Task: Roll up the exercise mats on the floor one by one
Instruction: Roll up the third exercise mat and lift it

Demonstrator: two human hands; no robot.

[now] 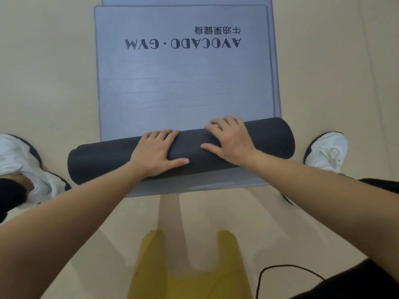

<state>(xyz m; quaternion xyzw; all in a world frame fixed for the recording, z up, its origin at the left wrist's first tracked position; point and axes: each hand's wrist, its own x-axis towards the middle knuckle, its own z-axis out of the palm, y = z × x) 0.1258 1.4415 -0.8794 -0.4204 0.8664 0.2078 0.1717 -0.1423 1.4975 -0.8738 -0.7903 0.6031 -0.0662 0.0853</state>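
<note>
Head view, looking down at pale floor (pixel 54 72). Grey exercise mat (pixel 183 83) lay flat, stretching away from the person, its near end wound into a dark roll (pixel 192 145). Roll lay crosswise between the feet, right end slightly farther off than left. Printed lettering (pixel 182 43) "AVOCADO · GYM" read upside down on the flat part, with smaller characters beyond it.

Second mat (pixel 276 72) lay beneath the first; its edges showed along the right side, at the far end, and as a strip nearer than the roll.

Left hand (pixel 155 152) rested palm-down on top of the roll, left of centre, fingers laid together over the far side, thumb spread out to the right. Right hand (pixel 228 141) likewise flat on the roll, right of centre, fingers draped over the far edge, thumb pointing left. Neither hand was curled round the roll; both pressed on it from above. Bare forearms reached in from the lower corners.

White shoe (pixel 26 167) off the roll's left end, another white shoe (pixel 328 149) off its right end. Blurred yellow object (pixel 190 272) at bottom centre, what it was I could not tell. Black cable (pixel 280 267) looped at lower right
</note>
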